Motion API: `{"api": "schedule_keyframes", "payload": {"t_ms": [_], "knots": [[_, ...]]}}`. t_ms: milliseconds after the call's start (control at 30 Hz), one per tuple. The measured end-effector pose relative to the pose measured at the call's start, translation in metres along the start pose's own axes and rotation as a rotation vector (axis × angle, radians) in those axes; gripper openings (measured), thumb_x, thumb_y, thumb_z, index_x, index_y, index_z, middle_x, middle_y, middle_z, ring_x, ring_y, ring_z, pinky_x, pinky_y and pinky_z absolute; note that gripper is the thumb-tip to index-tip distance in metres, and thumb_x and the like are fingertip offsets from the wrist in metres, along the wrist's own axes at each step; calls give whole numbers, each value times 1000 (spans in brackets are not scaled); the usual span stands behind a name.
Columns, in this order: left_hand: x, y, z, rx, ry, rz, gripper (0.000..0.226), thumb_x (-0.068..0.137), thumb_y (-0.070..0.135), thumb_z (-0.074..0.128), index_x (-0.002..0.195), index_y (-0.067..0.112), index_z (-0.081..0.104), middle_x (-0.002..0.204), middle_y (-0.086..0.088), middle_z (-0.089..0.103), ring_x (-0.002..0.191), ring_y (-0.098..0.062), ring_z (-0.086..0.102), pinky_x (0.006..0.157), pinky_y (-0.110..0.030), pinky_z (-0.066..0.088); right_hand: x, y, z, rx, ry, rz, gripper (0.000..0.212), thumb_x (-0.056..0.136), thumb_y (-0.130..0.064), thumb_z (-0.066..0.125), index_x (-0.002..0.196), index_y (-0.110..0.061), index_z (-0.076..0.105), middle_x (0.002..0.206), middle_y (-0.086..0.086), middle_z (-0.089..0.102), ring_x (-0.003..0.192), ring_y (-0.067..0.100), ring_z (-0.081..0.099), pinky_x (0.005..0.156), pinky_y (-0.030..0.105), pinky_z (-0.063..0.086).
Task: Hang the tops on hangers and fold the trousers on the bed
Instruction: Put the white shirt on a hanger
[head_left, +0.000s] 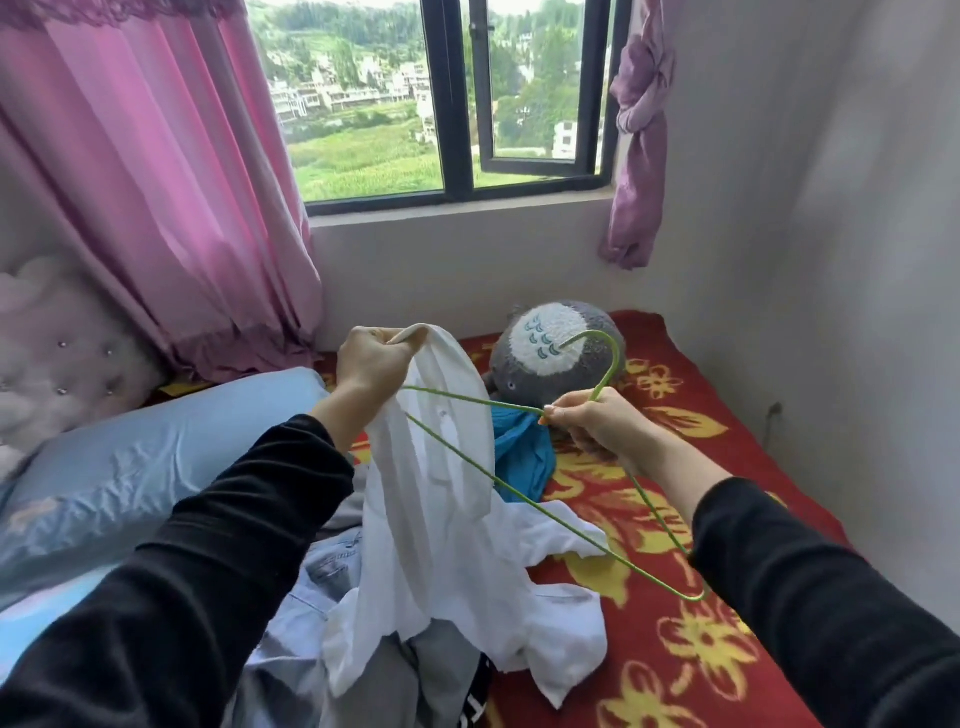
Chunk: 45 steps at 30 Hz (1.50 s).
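Window (457, 104): dark frame, top centre, one pane ajar, daylight.
Pink curtain (156, 182): upper left.
Mauve curtain (641, 130): knotted, upper right.
Wall (805, 208): pale grey, right.
Headboard (62, 338): tufted, left edge.
Bed (701, 675): red blanket, yellow flowers.

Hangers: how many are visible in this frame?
1: a green hanger, gripped near its hook by the right hand, its far end at the white top that the left hand holds up. Others may be hidden under the clothes pile.

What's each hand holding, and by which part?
Left hand pinches the white top by a bunched edge at its upper end. Right hand grips the green hanger at the neck, just below the hook.
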<state>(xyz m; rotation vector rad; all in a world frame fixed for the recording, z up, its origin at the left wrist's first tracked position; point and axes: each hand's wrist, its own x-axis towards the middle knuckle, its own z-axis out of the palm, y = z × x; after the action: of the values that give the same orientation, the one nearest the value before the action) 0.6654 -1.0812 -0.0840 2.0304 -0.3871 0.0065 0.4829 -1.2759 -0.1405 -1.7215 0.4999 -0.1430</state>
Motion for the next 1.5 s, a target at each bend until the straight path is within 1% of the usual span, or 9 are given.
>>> {"api": "schedule_keyframes", "payload": {"t_ms": [200, 367, 533, 633, 767, 867, 1100, 1367, 1500], "knots": [[-26, 14, -2, -72, -276, 115, 46, 76, 57, 69, 64, 14, 55, 56, 0, 27, 48, -13, 23, 48, -25, 24, 24, -6, 56, -180, 176, -58, 20, 85, -14, 63, 76, 4, 67, 55, 3, 51, 53, 16, 45, 55, 27, 36], [-36, 22, -38, 506, -836, -56, 36, 71, 73, 60, 74, 42, 76, 68, 18, 69, 63, -4, 64, 62, -24, 48, 28, -21, 58, 31, 215, -109, 17, 76, -13, 59, 60, -14, 53, 47, -2, 45, 46, 14, 37, 48, 26, 29], [-30, 8, -23, 624, -242, 405, 21, 81, 37, 64, 98, 30, 73, 98, 8, 64, 105, -19, 57, 85, -32, 44, 20, -30, 62, 19, 116, -164, 15, 78, -6, 63, 64, -8, 68, 47, -2, 51, 43, 9, 42, 40, 18, 32], [-34, 4, -4, 822, -395, 494, 33, 87, 30, 60, 119, 33, 64, 125, 6, 60, 128, -18, 46, 110, -40, 25, 11, -34, 68, 75, 7, -138, 8, 76, -5, 59, 77, 0, 65, 49, 0, 46, 43, 12, 35, 40, 18, 25], [-32, -4, 0, 796, -439, 501, 23, 92, 22, 57, 104, 34, 74, 106, 5, 69, 102, -22, 59, 81, -33, 46, 2, -36, 59, 162, -206, -13, 26, 65, -16, 49, 80, 0, 61, 60, 9, 59, 53, 18, 50, 50, 25, 39], [-30, -5, -10, 730, -445, 573, 27, 92, 15, 58, 105, 32, 74, 102, 8, 69, 99, -21, 60, 83, -41, 48, 9, -28, 42, -47, -112, 35, 19, 76, -5, 52, 86, -6, 68, 78, 10, 66, 74, 19, 59, 72, 32, 48], [-29, 8, -29, 455, -351, 759, 23, 88, 5, 66, 99, 21, 77, 91, 6, 70, 83, -19, 65, 78, -47, 50, 19, -2, 61, -476, -273, 14, 31, 80, -19, 77, 56, -11, 58, 51, -5, 50, 48, 6, 41, 50, 19, 35], [-29, 10, -66, 327, -461, 778, 24, 84, -15, 62, 97, 0, 75, 95, -12, 71, 86, -32, 68, 80, -48, 53, 17, -14, 33, -178, -275, 3, 42, 92, -45, 57, 104, -7, 74, 105, 10, 73, 96, 19, 67, 89, 37, 53], [-26, 14, -74, 431, -434, 829, 19, 85, 0, 68, 99, 10, 77, 95, -1, 72, 87, -26, 68, 81, -36, 52, 23, -21, 36, -113, -209, -40, 35, 97, -35, 55, 112, -7, 70, 110, 11, 71, 94, 14, 62, 84, 30, 53]]}}
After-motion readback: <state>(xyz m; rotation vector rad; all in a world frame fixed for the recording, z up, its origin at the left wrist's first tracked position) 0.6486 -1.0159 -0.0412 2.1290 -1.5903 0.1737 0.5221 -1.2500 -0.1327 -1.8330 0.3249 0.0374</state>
